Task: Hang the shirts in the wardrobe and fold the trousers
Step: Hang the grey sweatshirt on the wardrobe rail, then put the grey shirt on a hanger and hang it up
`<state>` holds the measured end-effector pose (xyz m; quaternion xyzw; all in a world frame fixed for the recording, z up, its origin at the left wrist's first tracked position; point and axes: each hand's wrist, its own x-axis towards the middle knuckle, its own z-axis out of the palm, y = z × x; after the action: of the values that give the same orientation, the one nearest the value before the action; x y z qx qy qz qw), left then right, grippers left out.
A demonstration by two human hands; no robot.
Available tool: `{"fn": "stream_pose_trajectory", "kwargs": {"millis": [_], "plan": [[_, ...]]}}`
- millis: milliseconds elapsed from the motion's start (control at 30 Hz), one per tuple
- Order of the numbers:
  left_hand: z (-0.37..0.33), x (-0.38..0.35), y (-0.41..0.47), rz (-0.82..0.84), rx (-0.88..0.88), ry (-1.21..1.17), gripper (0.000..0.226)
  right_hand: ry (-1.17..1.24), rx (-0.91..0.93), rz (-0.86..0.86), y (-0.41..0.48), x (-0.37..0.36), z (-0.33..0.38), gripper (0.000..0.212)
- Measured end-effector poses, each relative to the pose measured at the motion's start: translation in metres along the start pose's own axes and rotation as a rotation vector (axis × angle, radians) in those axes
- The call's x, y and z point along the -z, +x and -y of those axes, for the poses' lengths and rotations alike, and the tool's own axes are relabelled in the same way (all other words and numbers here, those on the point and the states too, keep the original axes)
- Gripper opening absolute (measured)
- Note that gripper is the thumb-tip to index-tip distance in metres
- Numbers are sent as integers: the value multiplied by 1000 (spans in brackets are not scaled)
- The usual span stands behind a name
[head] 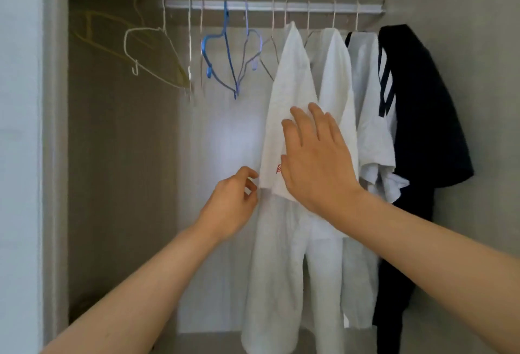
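One cam only, head-worn, wide-angle; looks fwd, approx level, straight into the open wardrobe (118, 156); rail (318, 7) runs across near top of frame, wardrobe bottom just shows at the lower edge; door frame (55, 156) fills the left side; v. close in: both forearms enter from the bottom corners; left hand (229, 204) and right hand (315, 162) sit mid-frame, right one flat on the hung shirts (292, 78).
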<state>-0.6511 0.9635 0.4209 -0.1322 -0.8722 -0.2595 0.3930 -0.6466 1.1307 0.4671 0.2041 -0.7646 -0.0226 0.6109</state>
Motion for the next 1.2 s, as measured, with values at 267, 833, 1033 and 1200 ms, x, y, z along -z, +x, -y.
{"fn": "stream_pose_trajectory", "kwargs": {"millis": [267,833,1033,1200], "plan": [[-15,9,-93,-111,18,308,27,289,105,-48,-85,-7,39,39],[-50,-1,-383,-196,619,784,27,1098,321,299,-293,36,160,39],[-58,-6,-473,-202,895,800,25,1290,434,419,-364,59,216,38],[-54,1,-536,-186,1130,811,27,1390,543,526,-408,76,268,39]]}}
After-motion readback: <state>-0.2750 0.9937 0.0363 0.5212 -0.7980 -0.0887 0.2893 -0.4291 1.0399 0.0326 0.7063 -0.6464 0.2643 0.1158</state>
